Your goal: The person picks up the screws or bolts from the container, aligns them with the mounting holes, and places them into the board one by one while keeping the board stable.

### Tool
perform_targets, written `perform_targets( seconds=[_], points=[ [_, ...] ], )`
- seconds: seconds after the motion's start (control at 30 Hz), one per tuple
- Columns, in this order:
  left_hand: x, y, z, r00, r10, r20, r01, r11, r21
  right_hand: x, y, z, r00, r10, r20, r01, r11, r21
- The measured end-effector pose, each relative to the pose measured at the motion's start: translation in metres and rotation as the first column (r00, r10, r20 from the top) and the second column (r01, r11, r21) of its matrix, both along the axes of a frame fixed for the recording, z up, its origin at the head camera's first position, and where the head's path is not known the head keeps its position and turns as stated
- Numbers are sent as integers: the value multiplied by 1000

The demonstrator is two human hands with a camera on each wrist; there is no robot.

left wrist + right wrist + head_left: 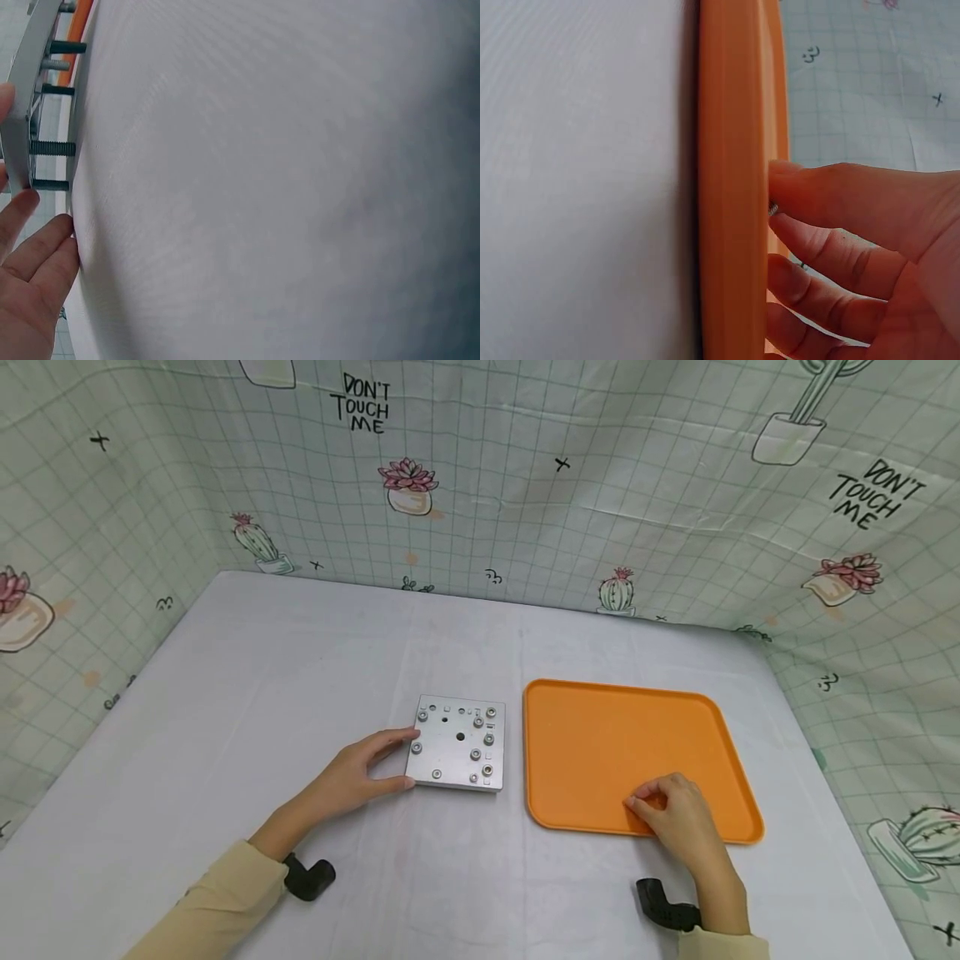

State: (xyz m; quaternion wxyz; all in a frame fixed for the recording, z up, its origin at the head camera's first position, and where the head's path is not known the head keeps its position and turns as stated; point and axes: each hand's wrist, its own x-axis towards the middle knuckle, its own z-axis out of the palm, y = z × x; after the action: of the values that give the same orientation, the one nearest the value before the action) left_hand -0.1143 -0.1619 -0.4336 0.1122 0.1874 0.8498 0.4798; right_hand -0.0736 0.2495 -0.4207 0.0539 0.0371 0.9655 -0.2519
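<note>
A square silver metal plate (455, 756) with several socket-head screws and a few holes lies in the middle. My left hand (358, 770) holds its left edge, thumb at the near corner and a finger farther back. In the left wrist view, threaded screw ends (52, 148) stick out from the plate's underside above the cloth. Over the near right part of the orange tray (600, 752) is my right hand (675, 814). Its thumb and index finger pinch a small screw (773, 209), of which only a bit of thread shows; the tray's rim hides the fingertips partly.
A white cloth (300, 652) covers the table. A printed curtain (495, 485) with a grid and cactus drawings closes off the back and sides. The tray stands just right of the plate, with a raised rim. Black wrist mounts (309, 878) sit under both forearms.
</note>
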Motion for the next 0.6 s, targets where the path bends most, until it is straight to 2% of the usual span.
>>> perform_targets(
  seconds=[0.27, 0.6],
  points=[
    [-1, -1, -2, 1000, -1, 4, 1, 1000, 1, -1, -6, 6, 999, -16, -30, 15, 999, -30],
    [-1, -1, -2, 1000, 0, 4, 0, 1000, -3, -8, -24, 14, 991, 28, -128, -40, 995, -97]
  ],
)
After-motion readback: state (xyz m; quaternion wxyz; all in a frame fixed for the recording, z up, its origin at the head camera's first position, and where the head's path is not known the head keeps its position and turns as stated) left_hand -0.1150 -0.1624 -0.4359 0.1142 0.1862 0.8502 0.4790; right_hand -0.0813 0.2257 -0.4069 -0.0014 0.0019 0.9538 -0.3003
